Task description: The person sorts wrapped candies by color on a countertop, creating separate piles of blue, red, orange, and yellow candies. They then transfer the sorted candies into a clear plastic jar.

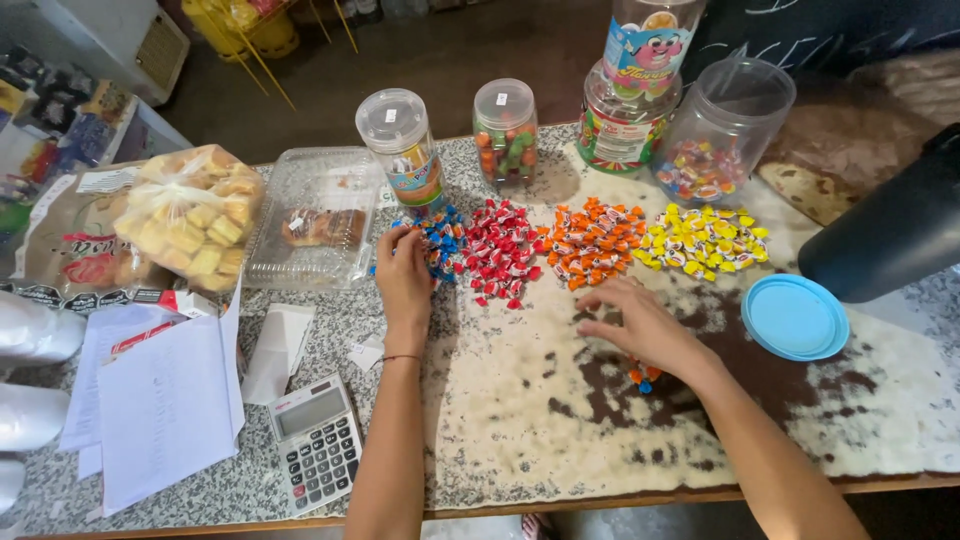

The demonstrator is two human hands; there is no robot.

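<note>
Fingertips of the left hand (403,268) are pinching at the edge of the blue candies (441,241), and the fingers are curling down onto the wrappers there. Right hand (640,325) is lying flat with fingers spread and pressing lightly on the mat; under its wrist a few loose candies (642,377), orange and blue, are peeking out, so it seems to be covering what is not sorted yet.

I am taking the blue candies as landmark. They are small wrapped sweets, shiny, with twisted ends, lying in a loose heap. Just right of it the red pile (500,248) is touching it, then the orange pile (592,241), then the yellow pile (706,240) farthest right. Each colour is keeping to its own heap, probably for counting or separating.

Behind the blue heap a lidded plastic jar (402,147) is standing, and further right an open jar (719,130) with mixed candies inside. Its round blue lid (794,316) is lying far right and nearer the person. Left of the blue heap a clear box (315,215) and a bag of biscuits (192,213) are resting; a calculator (317,442) is lying nearer, to the left.
</note>
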